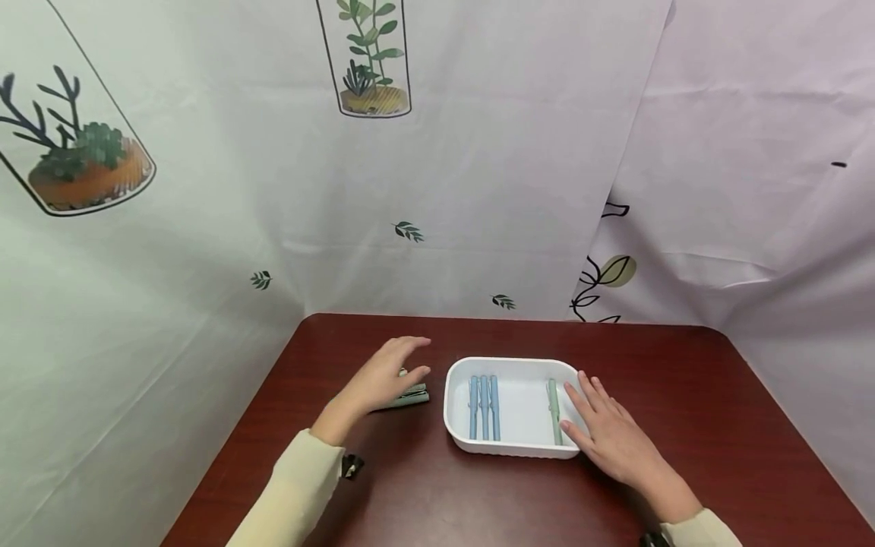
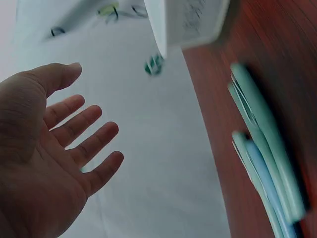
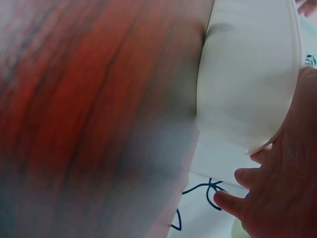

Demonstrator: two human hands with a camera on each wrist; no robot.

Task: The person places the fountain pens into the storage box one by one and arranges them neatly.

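Observation:
A white tray (image 1: 522, 410) stands on the table. Three blue pens (image 1: 484, 408) lie side by side in its left part, and one green pen (image 1: 554, 412) lies near its right end. My right hand (image 1: 611, 437) rests at the tray's right rim with fingers spread, the thumb over the edge by the green pen. To the left of the tray my left hand (image 1: 383, 377) hovers with nothing in it, fingers apart. Below it lies a small bunch of pens, partly hidden in the head view; the left wrist view shows green pens (image 2: 265, 124) and a blue pen (image 2: 270, 181).
The dark red wooden table (image 1: 478, 490) has rounded far corners. White cloth (image 1: 478, 190) printed with plants hangs behind it and along both sides.

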